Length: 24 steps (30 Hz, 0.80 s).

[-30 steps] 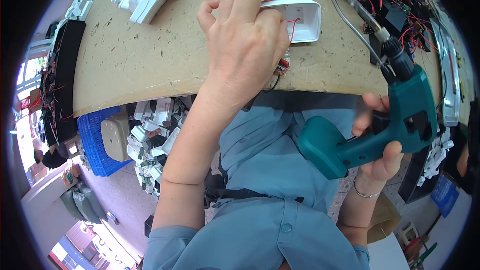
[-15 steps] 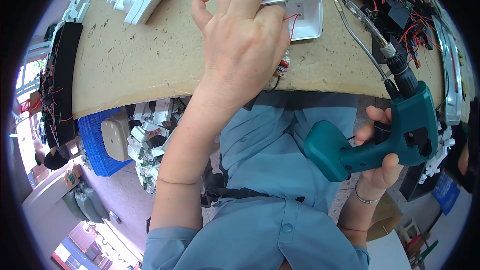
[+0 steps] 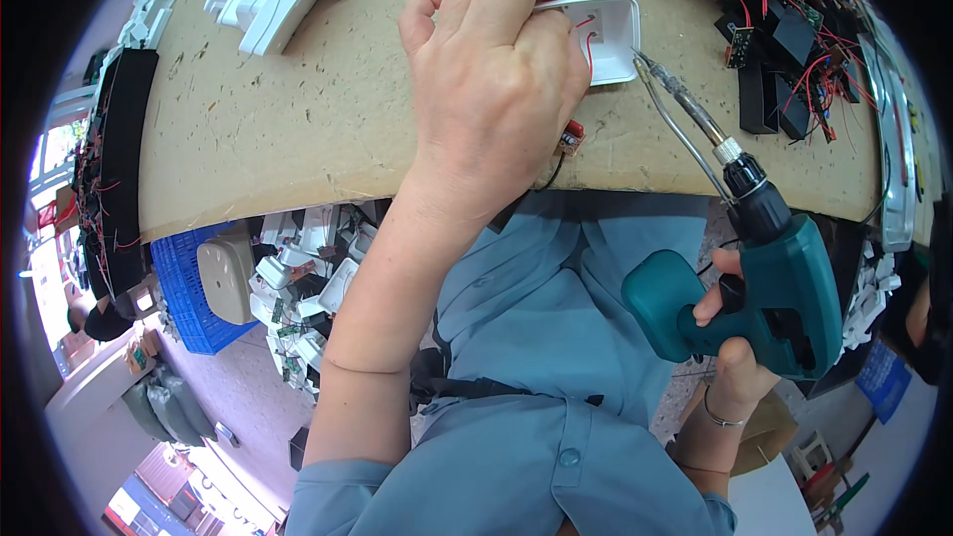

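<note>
My left hand (image 3: 501, 89) is closed on the left side of a white plastic housing (image 3: 620, 35), its open side up. Red wires (image 3: 592, 45) run to metal contacts inside it. Below my fingers a small circuit board (image 3: 572, 137) with a red part shows partly; my hand hides the rest. My right hand (image 3: 730, 337) grips a teal soldering gun (image 3: 789, 278) with a finger at its trigger. Its metal tip and thin feed tube (image 3: 685, 144) point up and left, the tip close to the housing's right wall.
Black boxes (image 3: 759, 94) with red wires and boards crowd the right of the table. White adapter housings (image 3: 283, 0) lie at the far left. A blue crate (image 3: 194, 288) and a heap of white casings (image 3: 298, 278) stand below the table's front edge.
The soldering gun has moved left and nearer, its tip now near the housing's right wall instead of the board at the back. My left hand has shifted slightly right.
</note>
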Each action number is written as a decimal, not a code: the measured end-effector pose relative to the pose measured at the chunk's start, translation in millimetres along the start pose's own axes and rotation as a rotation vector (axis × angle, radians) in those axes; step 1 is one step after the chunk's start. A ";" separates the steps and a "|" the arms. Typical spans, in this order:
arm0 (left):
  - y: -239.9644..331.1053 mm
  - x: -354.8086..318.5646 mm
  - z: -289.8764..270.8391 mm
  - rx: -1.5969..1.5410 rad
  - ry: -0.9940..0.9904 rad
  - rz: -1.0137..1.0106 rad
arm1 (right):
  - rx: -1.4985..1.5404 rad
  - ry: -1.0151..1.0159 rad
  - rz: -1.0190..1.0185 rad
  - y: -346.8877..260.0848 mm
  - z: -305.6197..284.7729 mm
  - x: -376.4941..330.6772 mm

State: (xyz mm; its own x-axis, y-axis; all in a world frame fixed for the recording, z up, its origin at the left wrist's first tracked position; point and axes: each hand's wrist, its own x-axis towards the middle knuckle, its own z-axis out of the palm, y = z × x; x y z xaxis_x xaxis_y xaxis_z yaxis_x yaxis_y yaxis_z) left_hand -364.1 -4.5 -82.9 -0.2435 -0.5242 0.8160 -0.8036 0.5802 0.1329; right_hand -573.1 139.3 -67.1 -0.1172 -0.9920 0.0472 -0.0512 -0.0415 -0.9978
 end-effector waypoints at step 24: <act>5.2 17.7 -0.7 0.034 -0.181 0.018 | -0.045 -0.036 0.020 -1.8 16.0 11.8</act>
State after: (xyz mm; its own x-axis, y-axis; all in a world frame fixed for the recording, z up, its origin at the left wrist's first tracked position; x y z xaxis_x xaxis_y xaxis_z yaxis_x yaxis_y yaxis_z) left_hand -372.2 -10.3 -67.4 -0.3489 -0.6196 0.7031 -0.8156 0.5703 0.0979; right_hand -558.5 125.8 -65.5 -0.0829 -0.9963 0.0244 -0.0935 -0.0166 -0.9955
